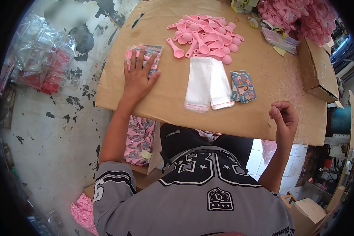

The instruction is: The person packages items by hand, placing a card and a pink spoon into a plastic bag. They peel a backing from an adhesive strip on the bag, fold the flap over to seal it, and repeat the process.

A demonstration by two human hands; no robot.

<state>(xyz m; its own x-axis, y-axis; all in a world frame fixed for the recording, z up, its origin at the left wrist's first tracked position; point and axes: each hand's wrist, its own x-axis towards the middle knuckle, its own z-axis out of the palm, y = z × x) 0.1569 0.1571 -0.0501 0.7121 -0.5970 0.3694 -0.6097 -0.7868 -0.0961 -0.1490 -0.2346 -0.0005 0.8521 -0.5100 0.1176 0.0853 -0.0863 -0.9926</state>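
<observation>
My left hand (139, 76) lies flat, fingers spread, on a small pile of clear packets (156, 50) at the table's left side. Pink spoons and printed cards show through the plastic between my fingers. Over the right front part of the table, my right hand (286, 118) is curled with thumb and fingers together; anything inside it is too small or hidden to make out. A heap of loose pink measuring spoons (208, 35) is at the far middle. Nearer are two stacks of clear bags (198, 82), with printed blue cards (244, 88) just right of them.
A pen (137, 19) lies at the far left of the brown-covered table (161, 104). Thin clear strips (283, 78) are scattered at the right, by a cardboard box (316, 70) and bagged pink spoons (287, 15). Below the left edge, a box holds packed spoons (137, 137).
</observation>
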